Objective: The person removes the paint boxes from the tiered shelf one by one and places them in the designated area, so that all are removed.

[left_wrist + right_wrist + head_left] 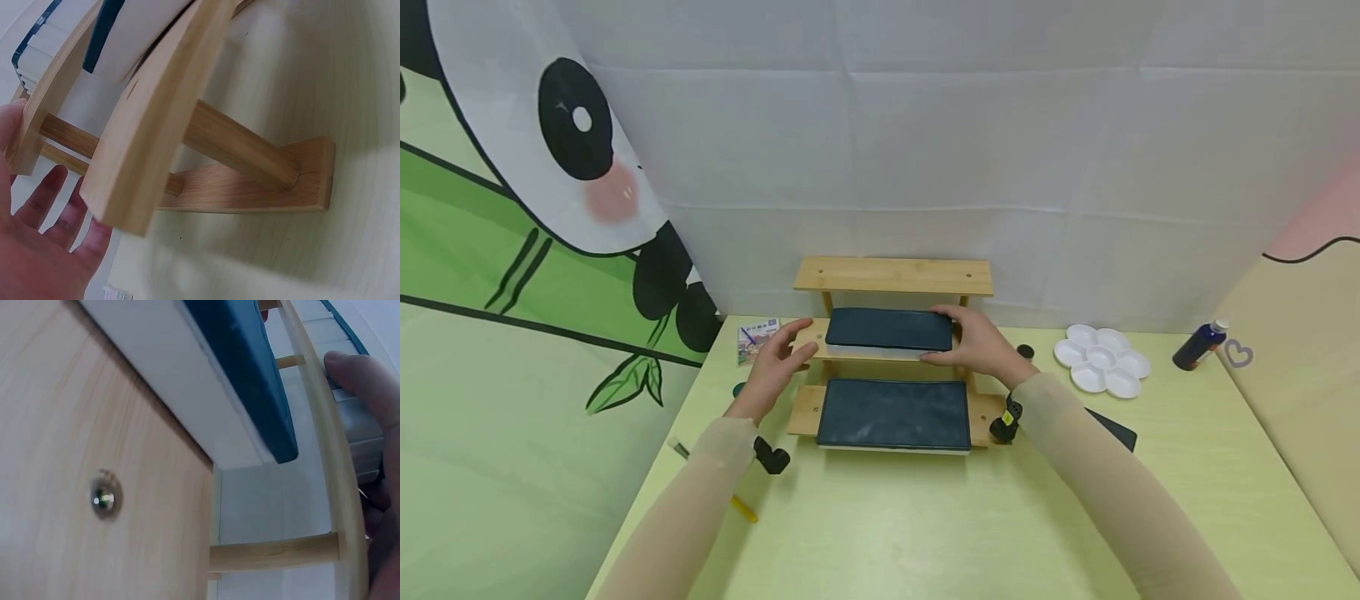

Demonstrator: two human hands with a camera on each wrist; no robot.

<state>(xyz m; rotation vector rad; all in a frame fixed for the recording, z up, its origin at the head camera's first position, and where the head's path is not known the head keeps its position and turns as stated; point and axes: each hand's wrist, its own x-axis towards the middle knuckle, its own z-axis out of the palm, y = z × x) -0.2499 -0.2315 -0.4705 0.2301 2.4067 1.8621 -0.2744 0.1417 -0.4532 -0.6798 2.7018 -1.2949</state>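
Observation:
A flat rectangular case (889,328) with a dark blue top and white sides lies on the middle tier of a wooden step shelf (893,275). My right hand (977,340) holds its right end, thumb at the front edge and fingers at the back corner. In the right wrist view, the thumb (353,369) lies against the case's segmented white side. My left hand (772,367) is at the tier's left end, fingers spread and loosely bent, with a fingertip against the wood in the left wrist view. A larger dark-blue-topped case (893,414) rests on the lowest tier.
Right of the shelf are a small black-topped container (1026,352), a white flower-shaped palette (1101,360), a dark blue bottle (1201,344) and a flat black object (1114,428). A printed card (756,338) lies at back left. A yellow-ended brush (743,508) passes under my left arm.

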